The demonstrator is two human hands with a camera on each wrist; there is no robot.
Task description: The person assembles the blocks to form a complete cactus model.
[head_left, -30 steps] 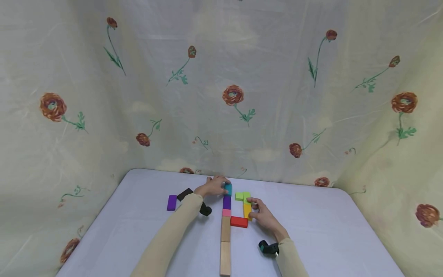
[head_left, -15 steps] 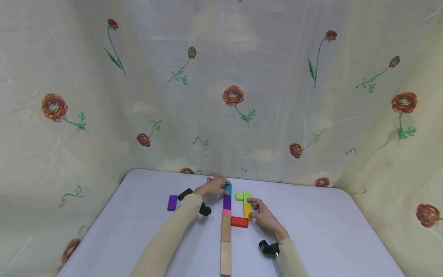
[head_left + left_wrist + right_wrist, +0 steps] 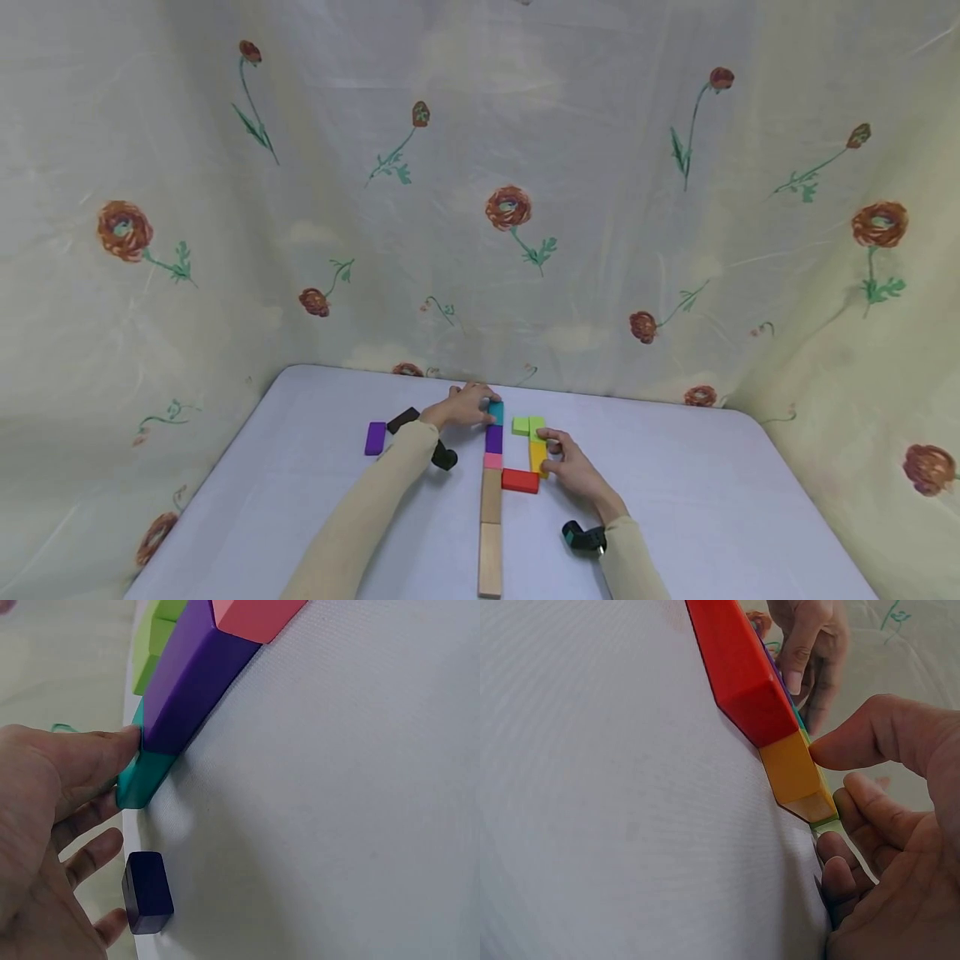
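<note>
In the head view my left hand [image 3: 461, 407] is at the far end of a straight row of wooden blocks, thumb and forefinger pinching the teal block [image 3: 497, 412]. Against its near end lies a purple block [image 3: 187, 686], then a pink block [image 3: 492, 460]. My right hand [image 3: 577, 473] holds the yellow block [image 3: 793, 769] between thumb and forefinger, the forefinger reaching its joint with a light green block [image 3: 536, 427]. A red block [image 3: 520, 481] joins the yellow one to the row. A smaller green block [image 3: 521, 426] touches the other green one on its left.
Two natural wood blocks [image 3: 491, 533] continue the row towards me. To the left lie another purple block [image 3: 375, 438] and a black block [image 3: 403, 419], partly near my left forearm. A flowered cloth [image 3: 480, 250] hangs behind the white table [image 3: 712, 500].
Both hands and the blocks stay in place. Only the head view shifts very slightly.
</note>
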